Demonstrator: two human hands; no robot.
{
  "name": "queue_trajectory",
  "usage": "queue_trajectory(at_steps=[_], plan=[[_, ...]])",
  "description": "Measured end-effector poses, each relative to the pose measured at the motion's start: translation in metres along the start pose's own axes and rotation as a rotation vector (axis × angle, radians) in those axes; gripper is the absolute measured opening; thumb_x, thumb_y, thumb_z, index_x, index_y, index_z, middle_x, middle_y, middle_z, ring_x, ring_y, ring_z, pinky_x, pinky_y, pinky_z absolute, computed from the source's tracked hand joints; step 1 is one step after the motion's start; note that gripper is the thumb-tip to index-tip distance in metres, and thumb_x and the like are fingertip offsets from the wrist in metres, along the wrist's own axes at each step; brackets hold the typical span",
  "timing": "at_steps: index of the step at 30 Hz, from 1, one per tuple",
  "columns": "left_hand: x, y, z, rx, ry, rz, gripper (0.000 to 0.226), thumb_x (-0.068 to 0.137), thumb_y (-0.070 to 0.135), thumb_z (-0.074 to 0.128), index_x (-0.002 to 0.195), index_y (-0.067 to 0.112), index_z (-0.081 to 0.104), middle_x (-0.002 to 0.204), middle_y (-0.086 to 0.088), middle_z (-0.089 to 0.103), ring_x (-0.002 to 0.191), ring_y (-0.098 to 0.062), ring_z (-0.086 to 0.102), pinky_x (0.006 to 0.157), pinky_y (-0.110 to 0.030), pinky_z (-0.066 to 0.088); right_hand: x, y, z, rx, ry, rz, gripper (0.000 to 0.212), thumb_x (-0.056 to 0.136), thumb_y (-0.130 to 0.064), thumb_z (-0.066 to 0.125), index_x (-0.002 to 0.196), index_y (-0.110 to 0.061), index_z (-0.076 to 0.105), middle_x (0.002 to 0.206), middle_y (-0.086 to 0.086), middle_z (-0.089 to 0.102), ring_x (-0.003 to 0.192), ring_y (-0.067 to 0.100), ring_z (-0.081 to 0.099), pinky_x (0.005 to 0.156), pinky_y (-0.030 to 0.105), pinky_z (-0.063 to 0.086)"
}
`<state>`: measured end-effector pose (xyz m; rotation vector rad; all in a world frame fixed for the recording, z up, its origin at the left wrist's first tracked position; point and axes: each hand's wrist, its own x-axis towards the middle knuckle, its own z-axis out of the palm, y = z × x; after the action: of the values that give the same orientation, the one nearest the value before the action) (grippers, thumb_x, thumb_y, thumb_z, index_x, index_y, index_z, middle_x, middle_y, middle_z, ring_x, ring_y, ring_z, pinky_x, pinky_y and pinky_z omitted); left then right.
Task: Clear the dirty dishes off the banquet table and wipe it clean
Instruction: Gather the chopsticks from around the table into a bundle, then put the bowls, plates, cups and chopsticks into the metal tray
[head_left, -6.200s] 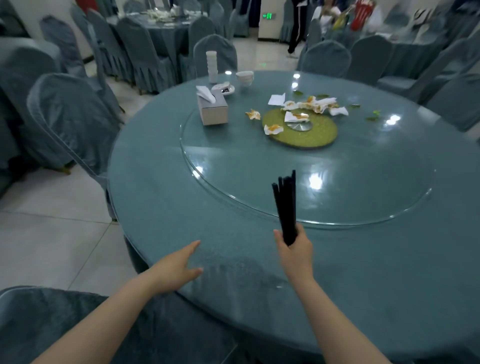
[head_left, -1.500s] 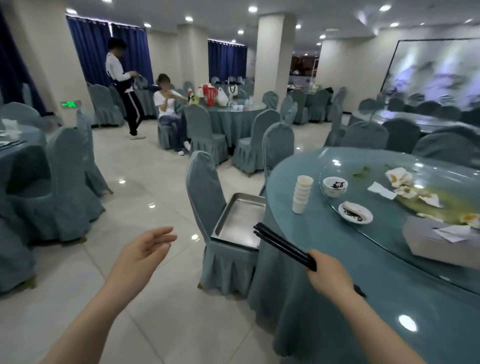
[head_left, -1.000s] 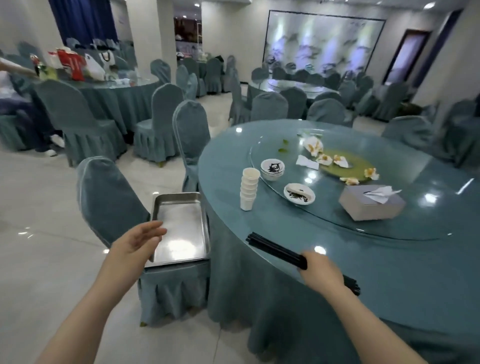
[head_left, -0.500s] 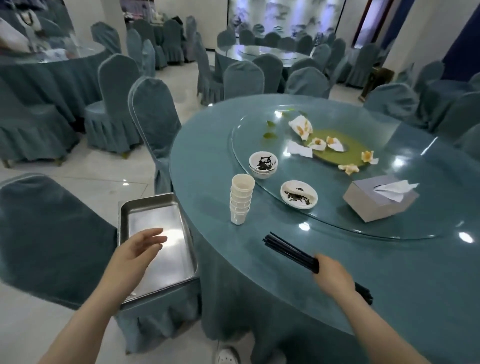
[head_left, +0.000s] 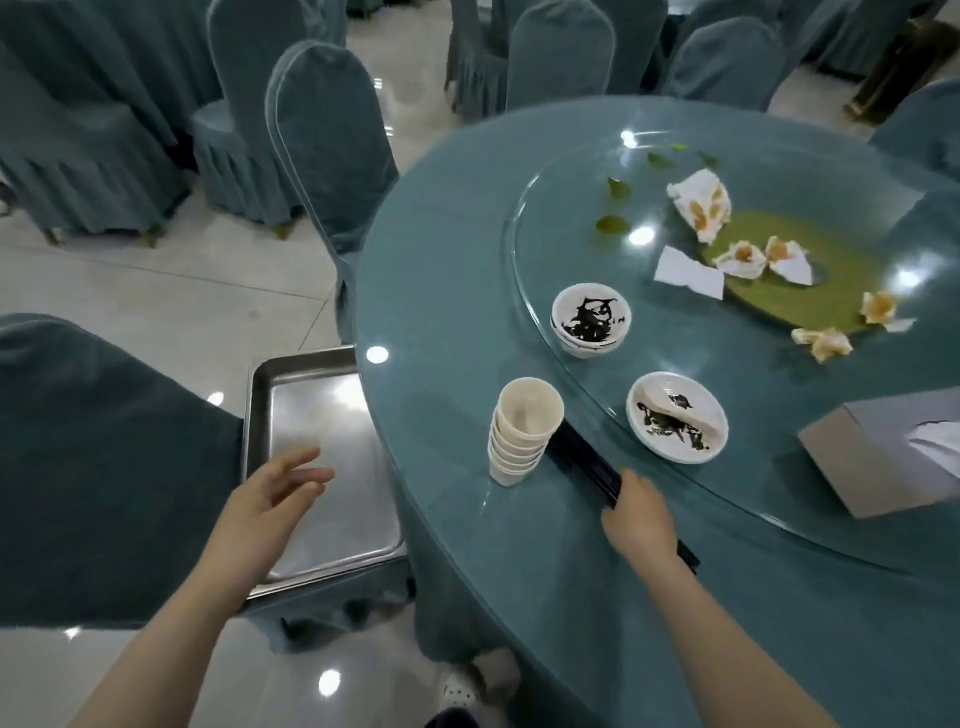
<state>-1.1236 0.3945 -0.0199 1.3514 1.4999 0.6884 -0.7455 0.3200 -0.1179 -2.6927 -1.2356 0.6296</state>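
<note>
My right hand (head_left: 640, 514) grips a bundle of black chopsticks (head_left: 584, 460) low over the round teal banquet table (head_left: 447, 270), their tips behind a stack of white cups (head_left: 523, 431). A stained white bowl (head_left: 591, 319) and a stained white plate (head_left: 677, 415) stand on the glass turntable (head_left: 737, 499). Crumpled, stained napkins (head_left: 701, 202) and green leaves (head_left: 613, 224) lie around a green centre mat (head_left: 810, 291). My left hand (head_left: 270, 499) hovers, fingers relaxed, over a bare steel tray (head_left: 322, 467) that sits on a chair seat.
A grey tissue box (head_left: 883, 457) sits at the right on the turntable. Covered chairs (head_left: 332, 140) stand close around the table and beyond; one chair back (head_left: 98, 467) fills the left foreground. Tiled floor (head_left: 171, 296) lies between them. My shoe (head_left: 457, 691) shows below.
I have walked round the table from the far side to the tray side. My right hand has brought the chopsticks forward, tips now behind the cup stack. My left hand stays over the tray.
</note>
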Motion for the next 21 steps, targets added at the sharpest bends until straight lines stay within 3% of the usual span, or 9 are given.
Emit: queue_trajectory(at_steps=[4,9,13,21], plan=[[0.015,-0.003,0.001,0.009,-0.022,-0.024,0.033,0.093,0.006,0.055,0.119,0.025,0.057,0.104,0.007,0.07,0.104,-0.016,0.064,0.096,-0.037,0.045,-0.003,0.003,0.005,0.029,0.062,-0.003,0.046,0.085,-0.021,0.06,0.129,-0.013,0.05,0.12,0.01,0.048,0.111,0.029,0.047,0.093,0.038,0.044],[0.028,-0.009,-0.009,-0.016,-0.088,-0.028,0.032,0.093,0.003,0.053,0.12,0.021,0.056,0.106,0.0,0.069,0.106,-0.021,0.062,0.099,-0.042,0.045,-0.022,-0.001,0.008,-0.037,0.082,-0.006,0.064,0.086,-0.037,0.063,0.141,-0.016,0.037,0.135,0.005,0.048,0.124,0.025,0.044,0.102,0.039,0.039],[0.032,-0.015,-0.029,-0.046,-0.14,-0.01,0.031,0.094,0.003,0.052,0.118,0.021,0.058,0.104,0.003,0.069,0.103,-0.018,0.063,0.091,-0.036,0.047,-0.049,-0.013,0.011,-0.018,0.169,-0.006,0.059,0.089,-0.032,0.06,0.141,-0.013,0.04,0.143,0.004,0.044,0.134,0.023,0.037,0.11,0.04,0.032],[0.035,-0.036,-0.082,-0.075,-0.212,-0.018,0.027,0.092,0.004,0.054,0.115,0.018,0.06,0.107,-0.001,0.069,0.104,-0.019,0.063,0.099,-0.04,0.045,-0.116,-0.077,0.047,0.108,0.237,-0.137,0.029,0.086,-0.017,0.063,0.115,-0.012,0.063,0.114,0.005,0.061,0.109,0.024,0.054,0.092,0.032,0.042]])
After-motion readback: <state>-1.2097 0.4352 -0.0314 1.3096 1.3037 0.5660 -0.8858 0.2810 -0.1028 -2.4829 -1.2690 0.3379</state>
